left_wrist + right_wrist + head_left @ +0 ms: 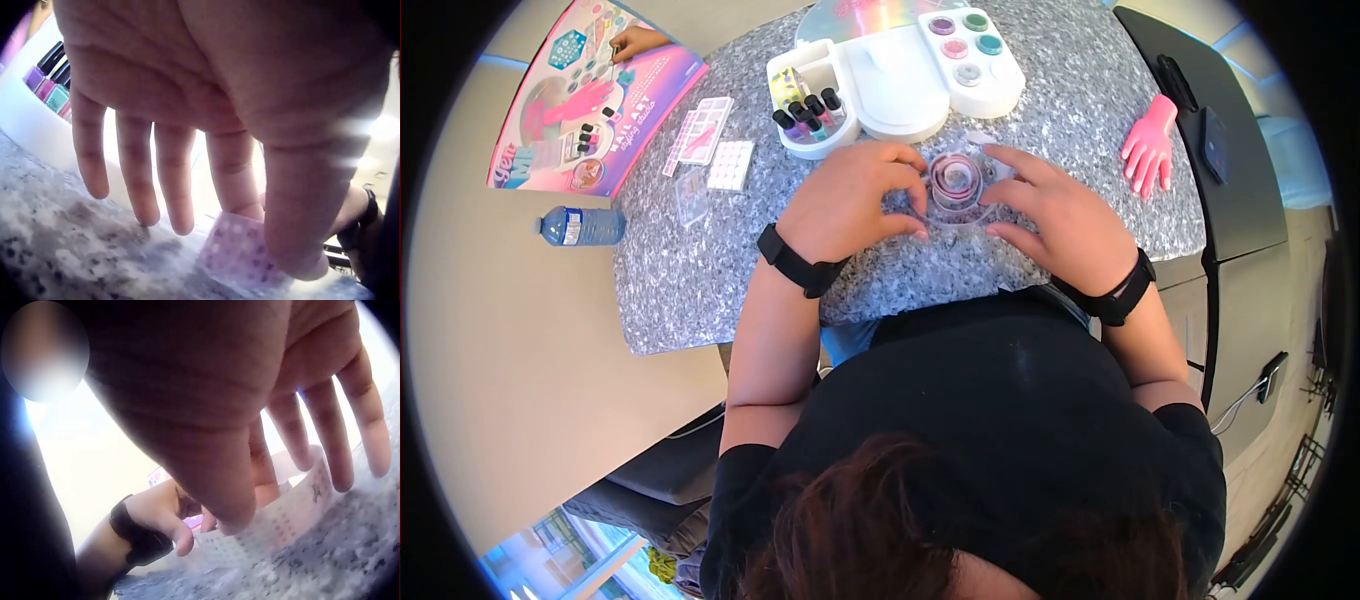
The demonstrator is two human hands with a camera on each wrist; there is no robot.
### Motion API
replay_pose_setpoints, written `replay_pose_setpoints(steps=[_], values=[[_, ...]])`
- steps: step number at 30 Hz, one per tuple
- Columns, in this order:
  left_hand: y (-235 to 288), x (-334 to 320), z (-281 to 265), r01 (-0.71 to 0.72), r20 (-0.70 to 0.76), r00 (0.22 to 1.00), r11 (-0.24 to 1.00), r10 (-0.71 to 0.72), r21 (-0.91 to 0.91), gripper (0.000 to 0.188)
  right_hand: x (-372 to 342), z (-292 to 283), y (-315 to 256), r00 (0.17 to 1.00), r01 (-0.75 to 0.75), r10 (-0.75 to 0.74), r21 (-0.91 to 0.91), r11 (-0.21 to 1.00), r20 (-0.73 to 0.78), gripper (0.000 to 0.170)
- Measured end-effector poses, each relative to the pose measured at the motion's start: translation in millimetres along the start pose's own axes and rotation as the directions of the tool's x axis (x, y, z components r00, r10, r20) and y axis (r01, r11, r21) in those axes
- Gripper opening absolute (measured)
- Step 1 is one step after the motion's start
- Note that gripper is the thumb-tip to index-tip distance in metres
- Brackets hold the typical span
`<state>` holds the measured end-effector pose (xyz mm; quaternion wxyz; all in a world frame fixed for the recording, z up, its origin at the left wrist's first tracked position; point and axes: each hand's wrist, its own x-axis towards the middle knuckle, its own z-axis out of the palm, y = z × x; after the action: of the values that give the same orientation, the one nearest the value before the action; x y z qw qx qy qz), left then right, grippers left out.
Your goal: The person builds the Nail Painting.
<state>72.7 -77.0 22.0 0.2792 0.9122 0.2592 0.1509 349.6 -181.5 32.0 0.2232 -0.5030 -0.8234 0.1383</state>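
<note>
I am viewing a coiled, translucent pink-and-white band of thin, flexible sheet [953,196] standing on edge on a grey, speckled, granite-look tabletop [680,300], between both hands. Its rings are facing upward, the coil's axis running roughly vertical, while the band's long axis is curving round level with the surface. Small printed dots are covering its face. The left hand [850,195] is pinching the band between thumb and index finger on the left side; the right hand [1070,212] is pinching it likewise on the right. On the far side, a white, round-cornered tray [895,90] is holding small black-capped bottles [808,117] at left and coloured round pots [953,48] at right. A glossy pink hand-shaped form [1148,147] is lying at right.
</note>
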Motion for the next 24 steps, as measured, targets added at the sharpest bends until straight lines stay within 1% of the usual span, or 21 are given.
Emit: replay_pose_setpoints(steps=[2,5,7,8,9,10,11,12,13,14,16,19,21,23,24], values=[[0.2,0.4,-0.4,-0.001,-0.013,1.000,1.000,0.001,0.011,0.030,4.3,-1.6,-2.0,0.999,0.005,-0.004,-0.012,1.000,0.037,0.026],[1.1,2.4,1.4,-0.007,-0.050,0.999,1.000,0.008,0.021,0.032,9.7,2.0,0.3,0.999,0.044,-0.044,0.002,0.999,-0.003,0.024],[1.7,2.3,2.3,0.023,-0.116,0.993,0.997,-0.014,0.077,0.039,12.3,4.1,2.8,0.998,0.068,-0.068,-0.012,0.998,-0.005,0.022],[1.8,2.5,3.0,0.025,-0.118,0.993,0.997,-0.016,0.076,0.039,13.2,5.1,3.3,0.996,0.093,-0.093,-0.025,0.995,-0.006,0.020],[2.0,2.6,3.8,0.050,-0.173,0.984,0.993,-0.031,0.106,0.041,13.7,5.9,3.1,0.995,0.095,-0.095,-0.025,0.995,-0.004,0.020],[5.2,4.1,2.7,0.076,-0.227,0.973,0.988,-0.044,0.135,0.042,14.1,6.6,2.5,0.996,0.080,-0.080,0.003,0.997,0.028,0.018],[9.6,4.5,0.9,0.077,-0.228,0.973,0.988,-0.045,0.135,0.042,14.3,7.2,1.9,0.996,0.064,-0.065,0.029,0.998,0.061,0.016],[15.4,4.2,-1.7,0.220,-0.170,0.965,0.969,-0.199,0.115,0.042,14.8,8.3,0.9,0.996,0.064,-0.066,0.030,0.997,0.062,0.016],[20.0,4.5,-3.9,0.358,-0.108,0.932,0.928,-0.347,0.103,0.042,15.2,9.5,-0.2,0.996,0.073,-0.075,0.031,0.997,0.046,0.015],[17.6,4.3,-1.8,0.358,-0.108,0.931,0.928,-0.348,0.102,0.042,15.7,10.3,-1.3,0.996,0.082,-0.083,0.032,0.996,0.030,0.013],[8.9,3.2,6.1,0.204,-0.108,0.973,0.979,-0.203,-0.003,0.041,16.3,10.5,-2.6,0.996,0.074,-0.075,0.032,0.997,0.041,0.013],[4.7,3.6,14.3,0.176,-0.149,0.973,0.984,-0.175,-0.006,0.038,17.5,12.5,-3.9,0.997,0.061,-0.063,0.044,0.997,0.046,0.015],[6.1,3.1,12.1,0.188,-0.147,0.971,0.982,-0.188,-0.010,0.037,17.8,12.9,-4.5,0.997,0.057,-0.059,0.056,0.997,0.040,0.017],[6.1,3.3,12.1,0.201,-0.145,0.969,0.979,-0.201,-0.015,0.035,17.7,12.4,-5.3,0.993,0.099,-0.104,0.090,0.991,0.048,0.024],[4.3,3.1,13.7,0.196,-0.159,0.969,0.980,-0.191,0.021,0.034,17.7,11.2,-6.4,0.993,0.100,-0.105,0.090,0.991,0.048,0.024]])
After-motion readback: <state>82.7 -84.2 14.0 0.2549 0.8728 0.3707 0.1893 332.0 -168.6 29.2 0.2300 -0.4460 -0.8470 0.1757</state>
